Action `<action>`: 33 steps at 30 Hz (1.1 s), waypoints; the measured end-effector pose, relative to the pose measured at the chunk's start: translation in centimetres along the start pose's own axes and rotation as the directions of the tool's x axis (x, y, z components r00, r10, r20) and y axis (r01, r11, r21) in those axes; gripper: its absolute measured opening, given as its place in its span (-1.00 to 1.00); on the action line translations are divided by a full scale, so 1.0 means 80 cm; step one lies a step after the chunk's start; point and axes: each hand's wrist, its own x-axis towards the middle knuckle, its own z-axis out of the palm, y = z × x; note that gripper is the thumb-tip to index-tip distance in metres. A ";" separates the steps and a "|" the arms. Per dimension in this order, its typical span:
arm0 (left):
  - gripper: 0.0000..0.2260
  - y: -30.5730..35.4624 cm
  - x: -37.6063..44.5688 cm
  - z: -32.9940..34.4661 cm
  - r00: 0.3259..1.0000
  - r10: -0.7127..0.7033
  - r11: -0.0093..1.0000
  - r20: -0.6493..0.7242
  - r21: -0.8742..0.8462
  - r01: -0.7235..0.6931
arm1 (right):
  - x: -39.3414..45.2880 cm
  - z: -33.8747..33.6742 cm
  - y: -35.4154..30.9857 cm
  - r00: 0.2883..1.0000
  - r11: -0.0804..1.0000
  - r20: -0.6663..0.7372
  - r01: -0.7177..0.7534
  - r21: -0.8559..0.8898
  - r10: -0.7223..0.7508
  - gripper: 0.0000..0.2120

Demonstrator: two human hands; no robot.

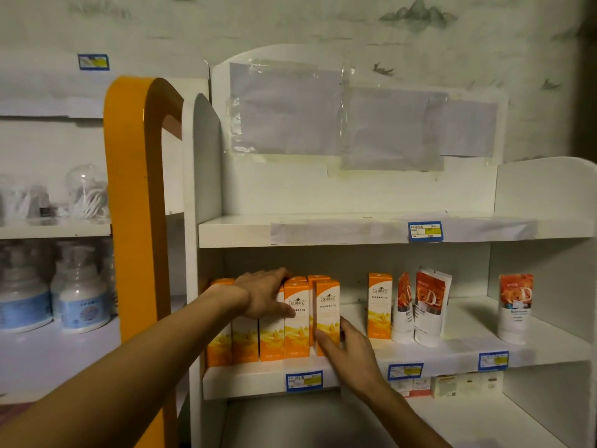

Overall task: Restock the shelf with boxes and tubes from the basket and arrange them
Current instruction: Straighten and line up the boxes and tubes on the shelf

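Several orange and white boxes (295, 321) stand packed together at the left of the middle shelf (452, 354). My left hand (266, 294) lies across the tops and fronts of these boxes. My right hand (350, 350) presses against the right side of the outermost box (328, 313), fingers apart. One more orange box (379, 305) stands alone further right. Beside it stand two white tubes with red print (420, 308), and a third tube (515, 307) stands at the far right. The basket is out of view.
The top shelf (355, 229) holds nothing and carries a blue price tag (424, 231). Small boxes (465, 384) sit on the lower shelf. An orange panel (135, 205) borders the unit on the left, with pump bottles (80, 299) on the neighbouring shelves.
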 end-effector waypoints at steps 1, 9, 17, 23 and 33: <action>-0.39 0.002 0.001 -0.003 1.000 0.001 1.000 0.020 -0.008 -0.001 | 0.005 0.001 0.001 1.000 0.999 0.021 -0.024 0.030 0.024 -0.63; -0.19 0.019 0.016 -0.021 1.000 0.001 0.998 0.020 -0.056 0.000 | 0.026 0.001 -0.003 0.982 0.966 0.139 -0.158 0.205 0.131 -0.61; -0.43 0.035 0.037 -0.016 0.997 0.041 0.958 0.065 -0.286 -0.020 | 0.023 0.006 -0.004 0.987 0.992 0.111 -0.122 0.013 0.120 -0.58; -0.50 0.025 0.036 -0.020 0.994 0.087 0.943 0.060 -0.327 -0.063 | 0.020 0.006 -0.007 0.987 0.995 0.122 -0.104 -0.001 0.103 -0.53; -0.42 0.009 0.032 -0.020 0.988 0.077 0.920 0.136 -0.391 -0.018 | 0.019 0.006 -0.007 0.990 0.994 0.107 -0.096 0.051 0.091 -0.54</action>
